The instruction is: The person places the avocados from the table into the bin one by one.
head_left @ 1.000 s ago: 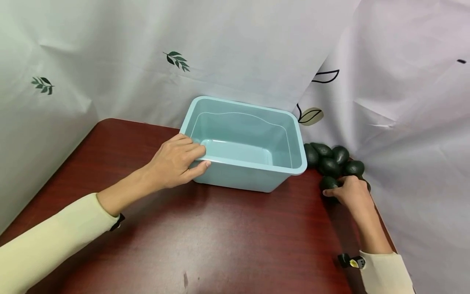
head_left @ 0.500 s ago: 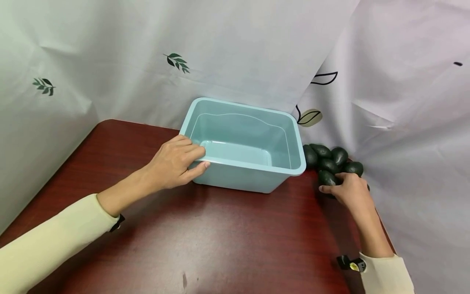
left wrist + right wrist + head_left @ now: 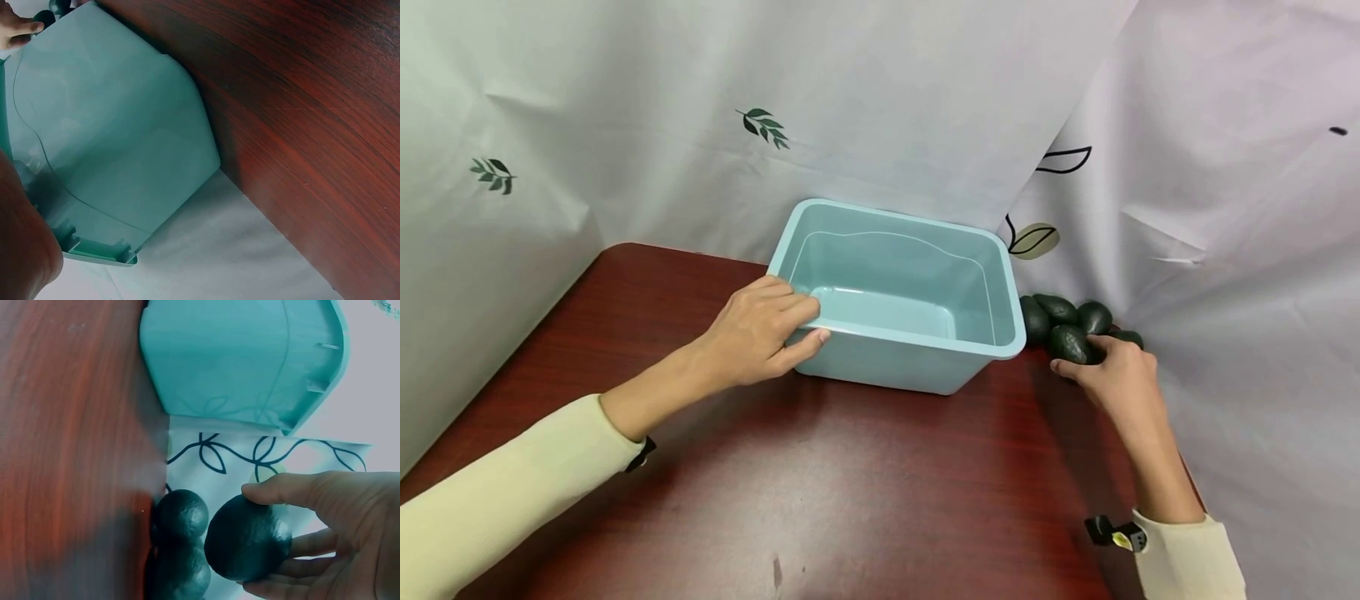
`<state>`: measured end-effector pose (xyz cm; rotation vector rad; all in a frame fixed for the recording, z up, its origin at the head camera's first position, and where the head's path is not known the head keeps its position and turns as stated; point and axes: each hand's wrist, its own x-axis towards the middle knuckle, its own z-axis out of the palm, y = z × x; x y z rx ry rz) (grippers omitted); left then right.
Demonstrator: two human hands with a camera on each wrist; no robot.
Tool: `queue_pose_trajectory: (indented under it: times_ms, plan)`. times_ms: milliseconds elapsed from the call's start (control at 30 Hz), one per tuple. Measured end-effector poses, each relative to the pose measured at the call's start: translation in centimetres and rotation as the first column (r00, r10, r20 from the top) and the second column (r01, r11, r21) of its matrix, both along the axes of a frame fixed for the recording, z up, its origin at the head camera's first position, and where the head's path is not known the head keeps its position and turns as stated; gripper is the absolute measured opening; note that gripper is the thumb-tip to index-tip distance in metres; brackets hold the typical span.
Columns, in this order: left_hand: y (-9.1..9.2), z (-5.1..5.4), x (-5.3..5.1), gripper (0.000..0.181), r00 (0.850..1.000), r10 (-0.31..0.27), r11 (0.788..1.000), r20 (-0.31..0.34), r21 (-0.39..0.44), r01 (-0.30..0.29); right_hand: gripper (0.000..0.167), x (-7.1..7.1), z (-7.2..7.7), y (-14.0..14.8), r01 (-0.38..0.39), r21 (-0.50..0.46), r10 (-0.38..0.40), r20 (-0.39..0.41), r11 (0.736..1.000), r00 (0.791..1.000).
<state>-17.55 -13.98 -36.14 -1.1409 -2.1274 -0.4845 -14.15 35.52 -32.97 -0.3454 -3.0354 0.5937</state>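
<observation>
A light blue plastic tub point(image 3: 880, 360) stands toward the back of the table, its inside bare. My left hand point(image 3: 758, 329) grips the tub's near left corner, fingers over the rim and thumb along the outer front wall. To the right, my right hand point(image 3: 1122, 375) holds a dark green avocado point(image 3: 247, 539) between thumb and fingers. In the right wrist view this avocado appears lifted off the table, beside other avocados point(image 3: 180, 515). More dark avocados point(image 3: 1057, 308) lie in a cluster between the tub and the right hand, partly hidden by it.
The dark red wooden table point(image 3: 850, 492) runs forward of the tub. A white cloth point(image 3: 880, 108) with leaf prints hangs close behind the tub and along the table's right edge point(image 3: 1193, 479). The tub's right end is close to the avocado cluster.
My right hand has raised the avocado and shifted it slightly away from me, over the cluster. My left hand and the tub have stayed where they were.
</observation>
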Motion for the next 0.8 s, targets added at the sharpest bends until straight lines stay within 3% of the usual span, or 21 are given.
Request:
queue_pose_trajectory:
  times_ms: [233,500,800]
  plan:
    - [0.0,0.1,-0.1,0.048,1.0,0.006,1.0,-0.002,-0.001,-0.006,0.087,-0.5,0.8,-0.4,-0.017,-0.047,0.011,-0.119,0.999,0.993]
    - [0.1,0.2,-0.1,0.049,1.0,0.006,1.0,0.003,0.002,-0.006,0.073,-0.6,1.6,-1.2,0.012,-0.153,-0.058,-0.299,0.988,0.953]
    - [0.1,-0.1,-0.1,0.048,1.0,0.002,1.0,0.009,0.006,-0.002,0.071,-1.0,2.4,-2.4,0.044,-0.215,-0.123,-0.373,0.976,0.92]
